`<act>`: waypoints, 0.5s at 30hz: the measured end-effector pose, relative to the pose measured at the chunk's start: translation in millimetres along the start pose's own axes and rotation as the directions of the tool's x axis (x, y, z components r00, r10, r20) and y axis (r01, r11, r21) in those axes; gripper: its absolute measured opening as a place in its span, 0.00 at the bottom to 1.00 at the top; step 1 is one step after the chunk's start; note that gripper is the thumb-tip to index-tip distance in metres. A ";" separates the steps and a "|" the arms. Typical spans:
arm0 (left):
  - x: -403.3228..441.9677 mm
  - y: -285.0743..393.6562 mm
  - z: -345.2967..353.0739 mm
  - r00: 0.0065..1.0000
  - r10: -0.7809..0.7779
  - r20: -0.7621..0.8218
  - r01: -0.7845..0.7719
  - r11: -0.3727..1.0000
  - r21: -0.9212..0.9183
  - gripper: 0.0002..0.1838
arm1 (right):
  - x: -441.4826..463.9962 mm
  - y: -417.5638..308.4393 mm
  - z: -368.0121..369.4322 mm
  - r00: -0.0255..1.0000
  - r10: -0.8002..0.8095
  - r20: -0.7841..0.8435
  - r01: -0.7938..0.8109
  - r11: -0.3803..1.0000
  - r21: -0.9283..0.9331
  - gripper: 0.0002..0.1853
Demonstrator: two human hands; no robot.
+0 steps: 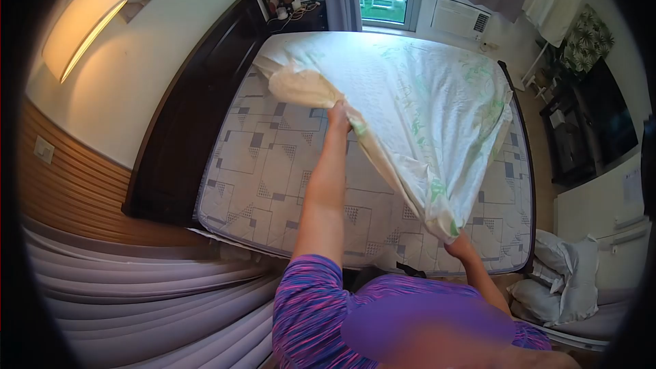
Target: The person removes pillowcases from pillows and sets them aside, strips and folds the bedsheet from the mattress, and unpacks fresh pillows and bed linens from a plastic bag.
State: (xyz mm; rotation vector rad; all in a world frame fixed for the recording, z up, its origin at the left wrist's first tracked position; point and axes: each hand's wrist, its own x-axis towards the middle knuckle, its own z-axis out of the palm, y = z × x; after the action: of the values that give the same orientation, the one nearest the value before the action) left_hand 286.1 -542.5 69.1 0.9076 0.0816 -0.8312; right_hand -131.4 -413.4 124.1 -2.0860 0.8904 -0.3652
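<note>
A white bed sheet with a green leaf print and a cream edge covers the far part of the mattress. My left hand grips the sheet's near edge above the middle of the bed. Nearer to me and to the right, my right hand is closed on a bunched corner of the same sheet. Between my hands the cloth hangs in a taut slanting fold. Grey squares and lines pattern the bare near side of the mattress.
A dark headboard stands at the left, beneath a lit wall lamp. Pillows lie at the lower right, near a white cabinet. Grey curtains hang at the lower left. A dark nightstand is beyond the headboard.
</note>
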 end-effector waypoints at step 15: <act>-178.2 -101.5 23.9 0.968 0.250 -0.012 -0.219 0.870 0.442 0.16 | -65.1 175.9 -105.8 0.978 0.114 -0.177 -0.097 0.990 0.100 0.16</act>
State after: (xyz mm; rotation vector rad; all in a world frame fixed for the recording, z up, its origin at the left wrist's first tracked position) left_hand 88.3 -486.1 87.1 1.3442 -0.1631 -0.5959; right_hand -315.7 -501.4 55.7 -1.9356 1.0682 -0.5373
